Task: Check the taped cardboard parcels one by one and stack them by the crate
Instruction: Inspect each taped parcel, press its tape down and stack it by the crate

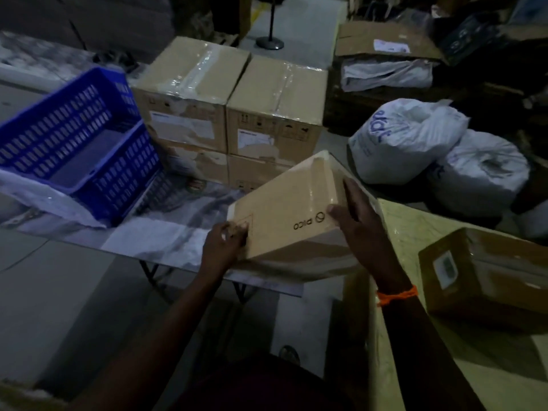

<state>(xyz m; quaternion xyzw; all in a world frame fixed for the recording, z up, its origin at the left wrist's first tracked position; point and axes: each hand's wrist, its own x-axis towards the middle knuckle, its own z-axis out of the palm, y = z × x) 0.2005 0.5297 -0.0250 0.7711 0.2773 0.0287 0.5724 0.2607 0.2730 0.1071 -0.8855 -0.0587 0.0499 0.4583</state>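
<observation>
A taped cardboard parcel [284, 209] is held tilted above the table [154, 241]. It is gripped by the left hand [225, 238] at its near corner and by the right hand [355, 215] on its side. The blue crate [80, 146] stands nearby.

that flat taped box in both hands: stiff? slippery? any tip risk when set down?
Probably stiff: the box keeps straight edges though the left hand and right hand grip only its ends. Its glossy tape may be somewhat slick. Flat and wide, it should rest steadily on the table, not roll or tip.
</observation>
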